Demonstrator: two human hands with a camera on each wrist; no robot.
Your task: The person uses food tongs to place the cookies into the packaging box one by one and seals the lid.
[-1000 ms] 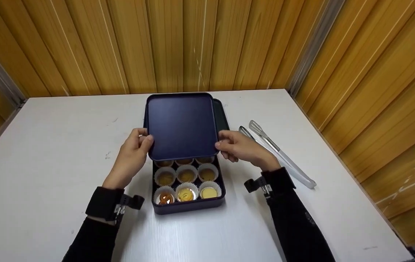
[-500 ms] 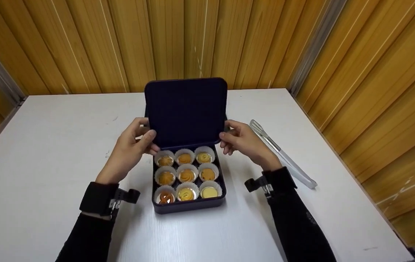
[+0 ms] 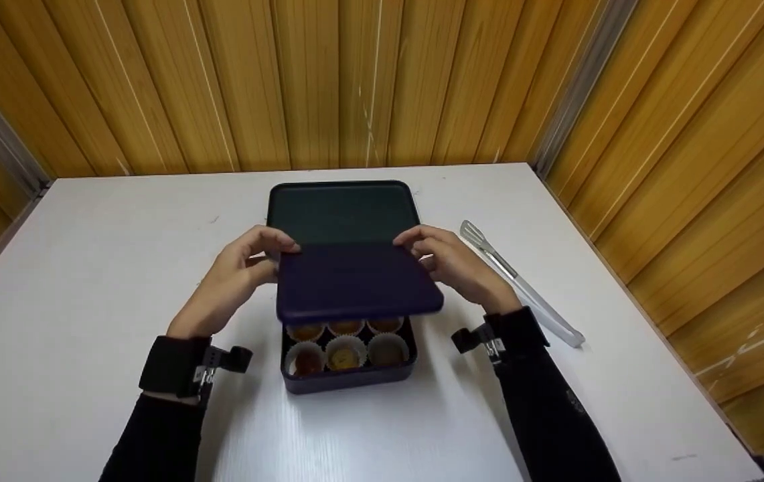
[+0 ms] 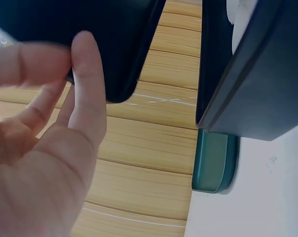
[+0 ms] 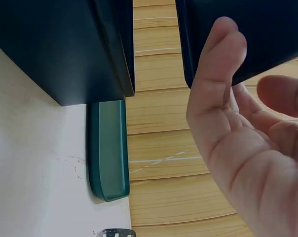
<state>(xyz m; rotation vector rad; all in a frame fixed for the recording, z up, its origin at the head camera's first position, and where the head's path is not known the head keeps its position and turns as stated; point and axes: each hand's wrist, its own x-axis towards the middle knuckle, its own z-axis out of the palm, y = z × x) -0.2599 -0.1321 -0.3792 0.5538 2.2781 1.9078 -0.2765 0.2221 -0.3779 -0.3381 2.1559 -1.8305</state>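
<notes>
In the head view a dark blue tin lid (image 3: pixel 358 284) slopes over a matching dark blue tin (image 3: pixel 348 385), covering its back part. My left hand (image 3: pixel 231 274) pinches the lid's far left corner, forefinger on top and thumb below. At the far right corner my right hand (image 3: pixel 452 264) grips the lid in the same way. Both wrist views show a gap between the lid (image 4: pixel 90 44) and the tin (image 5: pixel 55 54). In the tin's front rows are white paper cups holding small cookies (image 3: pixel 343 359); the back row is hidden.
Behind the tin lies a dark green shallow tray (image 3: pixel 343 207) with a raised rim, partly hidden by the lid. Metal tongs (image 3: pixel 515 278) lie to the right on the white table (image 3: pixel 107 281). Wood-patterned panels (image 3: pixel 315 80) stand at the table's back and right.
The lid swung up to nearly upright, baring all the cookies, then tipped forward so that its near edge came down over the tin. Both hands have shifted their hold to its far corners.
</notes>
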